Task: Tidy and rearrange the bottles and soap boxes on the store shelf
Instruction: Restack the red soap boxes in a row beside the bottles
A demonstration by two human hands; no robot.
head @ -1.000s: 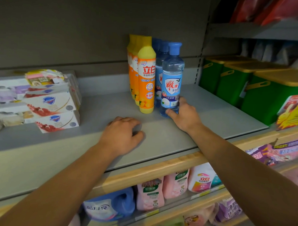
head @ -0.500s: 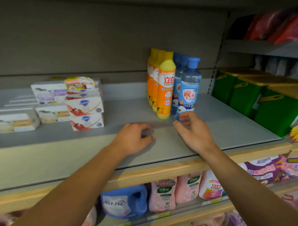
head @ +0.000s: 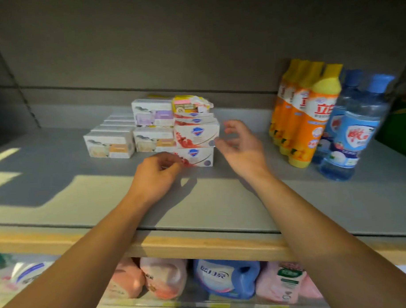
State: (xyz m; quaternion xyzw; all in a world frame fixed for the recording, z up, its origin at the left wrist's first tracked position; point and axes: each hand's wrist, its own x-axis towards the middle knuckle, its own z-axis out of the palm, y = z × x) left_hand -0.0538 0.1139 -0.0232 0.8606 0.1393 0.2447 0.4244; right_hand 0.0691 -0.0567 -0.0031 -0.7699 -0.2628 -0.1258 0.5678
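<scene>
Both hands reach over the grey shelf (head: 222, 206) toward the soap boxes stacked near its back edge. The left hand (head: 155, 176) has its fingers curled, tips at the lower left corner of the bottom red-and-white soap box (head: 197, 156); whether it pinches that corner or only touches it I cannot tell. The right hand (head: 241, 148) hangs with fingers spread and loosely bent, holding nothing, just beside the right end of the upper red-and-white soap box (head: 196, 135).

That stack is uneven: the bottom box sits forward of the one above, and a crumpled pink and yellow pack (head: 191, 104) perches on top, slightly askew. To its left stand the white soap boxes (head: 152, 125), in 2 tiers, with a low row (head: 109, 145) further left. The orange bottles (head: 311, 117) and clear blue-capped bottles (head: 355, 134) stand in neat rows toward the right end, well apart from the hands.

The likely risk is the stack toppling: pulling the bottom box from 1 corner would twist it under the load and could tip the loose top pack off the front edge. A wide sweep of the right arm could also knock the front bottles, which look tall and narrow-based
</scene>
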